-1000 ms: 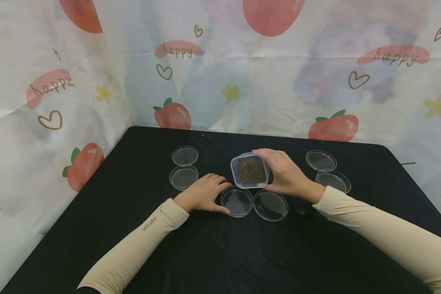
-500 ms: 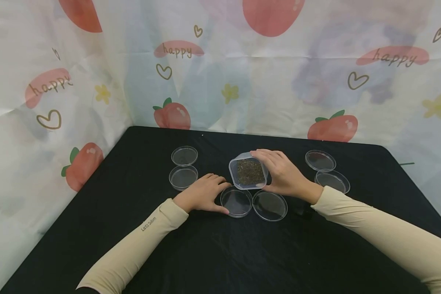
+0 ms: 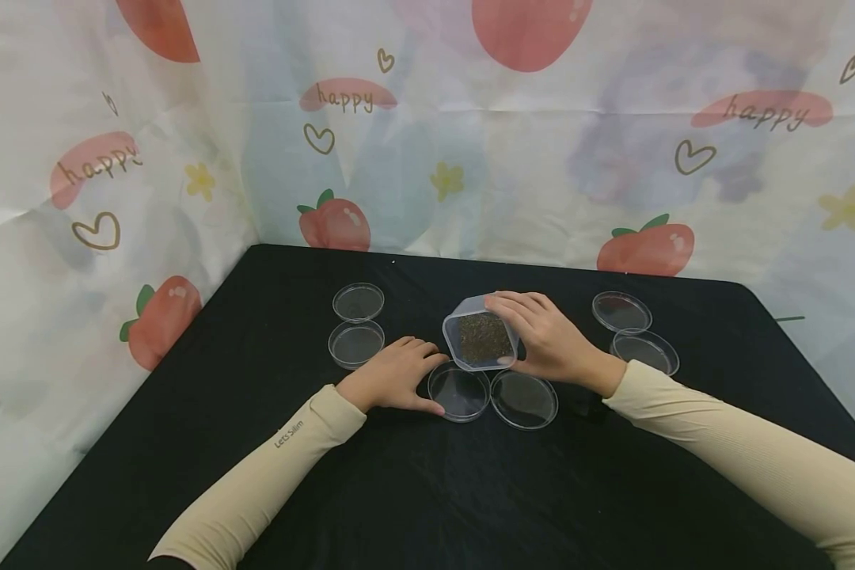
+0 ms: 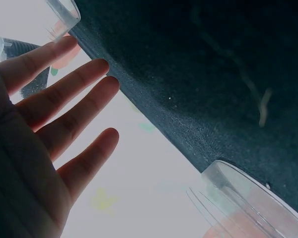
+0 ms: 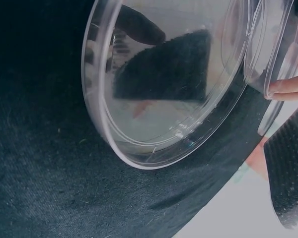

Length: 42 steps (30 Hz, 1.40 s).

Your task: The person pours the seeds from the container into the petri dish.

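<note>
My right hand [image 3: 559, 342] grips a square clear plastic tub [image 3: 463, 309] from its right side. Dark brown, soil-like granules [image 3: 484, 339] lie inside. The tub tilts towards me, its lower rim over the far edge of a clear petri dish [image 3: 459, 396]. At that dish's left side rests my left hand [image 3: 395, 374], thumb at the near rim and a finger at the far rim. Its fingers look straight and spread in the left wrist view [image 4: 64, 104]. A second petri dish [image 3: 525, 401] adjoins the first on the right and fills much of the right wrist view.
Two clear dishes [image 3: 356, 345] stand at the left, one behind the other. Another pair [image 3: 644, 350] stands at the right, partly behind my right wrist. Everything is on a black-covered table [image 3: 427, 507]. A printed cloth [image 3: 413, 158] rises at its back and left.
The tub has tipped further towards me and shifted slightly left and down, and the granules have slid nearer its lower rim. My left hand and the dishes stay in place.
</note>
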Motion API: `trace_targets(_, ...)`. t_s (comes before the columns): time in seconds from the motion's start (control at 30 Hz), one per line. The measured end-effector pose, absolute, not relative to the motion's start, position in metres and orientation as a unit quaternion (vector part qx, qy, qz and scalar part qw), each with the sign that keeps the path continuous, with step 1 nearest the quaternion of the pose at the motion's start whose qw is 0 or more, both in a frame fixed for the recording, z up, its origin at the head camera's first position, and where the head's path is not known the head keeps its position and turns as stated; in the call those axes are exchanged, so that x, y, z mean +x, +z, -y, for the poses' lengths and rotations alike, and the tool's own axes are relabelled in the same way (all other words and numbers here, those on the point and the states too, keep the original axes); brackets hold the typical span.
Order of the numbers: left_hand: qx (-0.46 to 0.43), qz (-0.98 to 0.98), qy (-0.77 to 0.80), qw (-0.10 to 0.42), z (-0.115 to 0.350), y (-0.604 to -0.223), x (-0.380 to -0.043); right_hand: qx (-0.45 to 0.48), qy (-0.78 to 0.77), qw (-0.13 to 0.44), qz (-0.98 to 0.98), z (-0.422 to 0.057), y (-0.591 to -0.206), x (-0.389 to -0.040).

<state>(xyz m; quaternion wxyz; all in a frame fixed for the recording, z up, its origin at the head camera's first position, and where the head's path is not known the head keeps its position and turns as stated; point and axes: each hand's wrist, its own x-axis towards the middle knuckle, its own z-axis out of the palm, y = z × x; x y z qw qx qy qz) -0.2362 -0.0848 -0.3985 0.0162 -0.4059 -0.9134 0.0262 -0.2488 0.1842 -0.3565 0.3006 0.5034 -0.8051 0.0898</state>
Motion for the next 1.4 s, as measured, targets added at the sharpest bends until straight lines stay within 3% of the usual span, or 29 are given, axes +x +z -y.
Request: trace_targets(1.4,-0.416,0.906,0.052,0.055,0.0845,-0.4001,-0.2360,0.524,0.040,0.319,0.789,-0.1829,-0.3597,-0.2500)
